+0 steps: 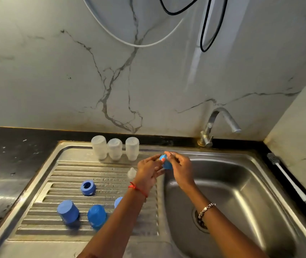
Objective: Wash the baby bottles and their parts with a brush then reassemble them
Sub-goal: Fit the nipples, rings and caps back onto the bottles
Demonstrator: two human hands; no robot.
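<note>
Above the sink's [241,165] left rim, my left hand [148,171] and right hand [181,168] pinch together the blue collar [166,163], maybe with its nipple inside; light, stiff, wet plastic, so I grip its ribbed side.

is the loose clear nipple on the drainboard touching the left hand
Cannot tell. In the head view the clear nipple sits right beside the left hand; their outlines meet, showing neither gap nor contact.

Single head view, looking forward and down, close over steel sink [245,175]
</note>
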